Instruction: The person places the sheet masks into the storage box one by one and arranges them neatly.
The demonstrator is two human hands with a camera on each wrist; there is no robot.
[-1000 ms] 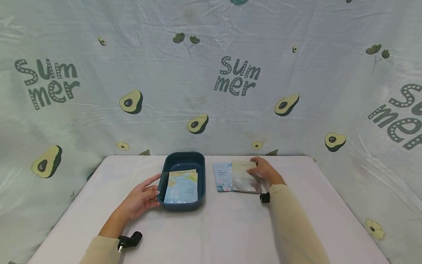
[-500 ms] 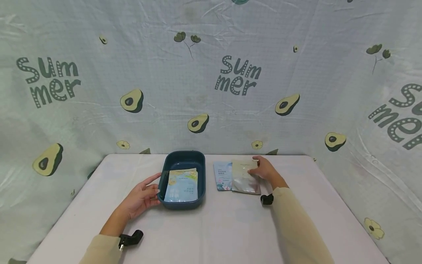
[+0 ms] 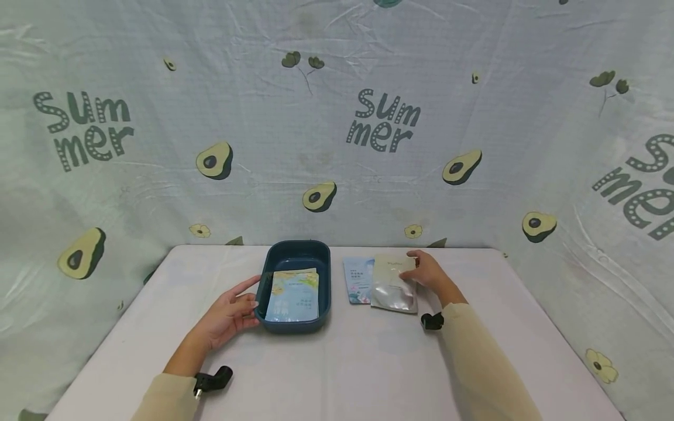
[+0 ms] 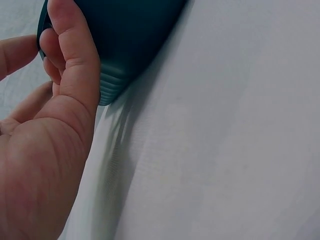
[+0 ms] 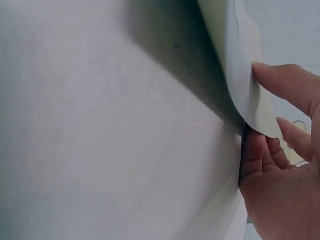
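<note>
On the tabletop, the right hand pinches the silver pouch; the left hand, fingers loosely extended, touches the bin. Probable step: pickup; next, lift clear.

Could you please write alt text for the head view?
A person's right hand pinches a pale, silvery packet, with a blue packet to its left on a white table. Their left hand touches a dark blue tub containing more packets.
</note>
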